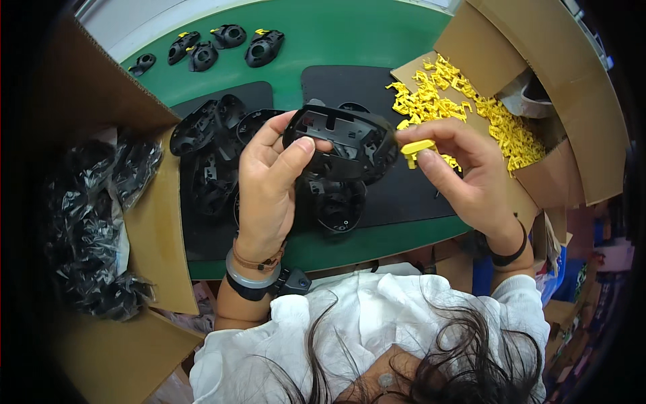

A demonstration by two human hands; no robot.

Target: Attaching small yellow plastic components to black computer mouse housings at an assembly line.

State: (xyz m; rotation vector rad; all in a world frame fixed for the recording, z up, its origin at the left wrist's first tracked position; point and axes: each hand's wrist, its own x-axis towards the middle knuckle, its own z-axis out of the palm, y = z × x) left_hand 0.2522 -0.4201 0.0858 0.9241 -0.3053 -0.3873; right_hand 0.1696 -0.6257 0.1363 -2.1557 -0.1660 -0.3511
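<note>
The left hand point(269, 165) holds a black plastic shell point(356, 124) up above the mats, near the middle of the view, its ribbed, cut-out inner side showing. The thumb presses on its left end while the fingers curl behind, one fingertip showing just past the thumb. The right hand point(474, 165) pinches a small yellow plastic clip point(418, 147) between thumb and forefinger, just beside the shell's right end; whether clip and shell touch, I cannot tell.

The shell looks light and stiff, thin-walled, its smooth outside perhaps a little slippery. It is best gripped by the outer rim, clear of the thin inner ribs — those seem the likeliest parts to snap. The clip probably weighs next to nothing and may flex slightly at its narrow prongs, so its broad, flat body is the better place to pinch.

More black shells point(208, 124) lie on the dark mats point(417, 202), to the left and below the held one. At the right, a heap of yellow clips point(431, 101) spreads over cardboard — loose, tangled, easily scattered. Farther back on the green table point(363, 34) stand black housings point(264, 50), several with yellow pieces showing.
</note>
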